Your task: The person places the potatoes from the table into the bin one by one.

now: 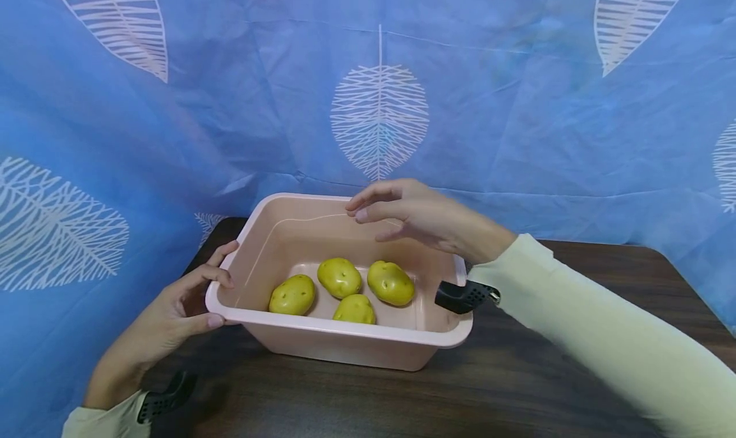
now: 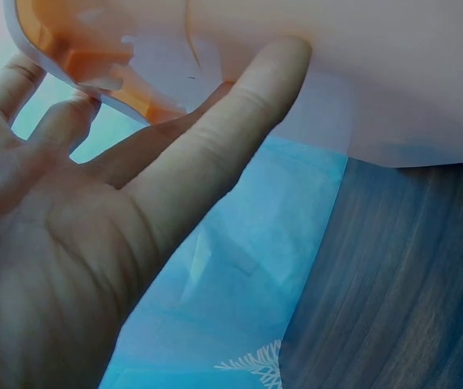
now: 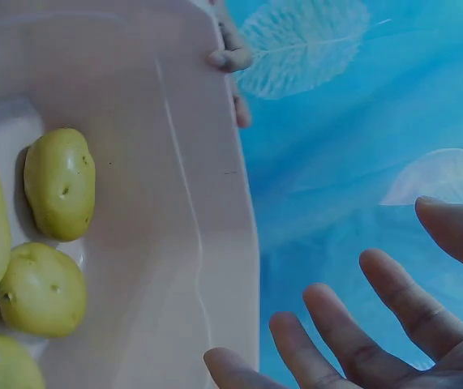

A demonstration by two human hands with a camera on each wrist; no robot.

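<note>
A pale pink plastic tub [image 1: 345,348] stands on the dark table with several yellow-green potatoes [image 1: 340,278] on its floor. My left hand [image 1: 167,310] grips the tub's left end, fingers over the rim and thumb against the outer wall below it. From the left wrist, one finger [image 2: 239,121] lies straight along the outside of the tub. My right hand [image 1: 416,214] hovers above the far rim with relaxed, spread fingers and nothing in them. In the right wrist view, those fingers [image 3: 353,332] overlap the tub's edge, while the potatoes [image 3: 59,185] lie further left.
The dark wood-grain table [image 1: 276,400] extends in front of the tub and to its right. A blue cloth [image 1: 489,125] with white leaf prints hangs close behind the table and along its left side. Black straps [image 1: 460,296] circle both wrists over cream sleeves.
</note>
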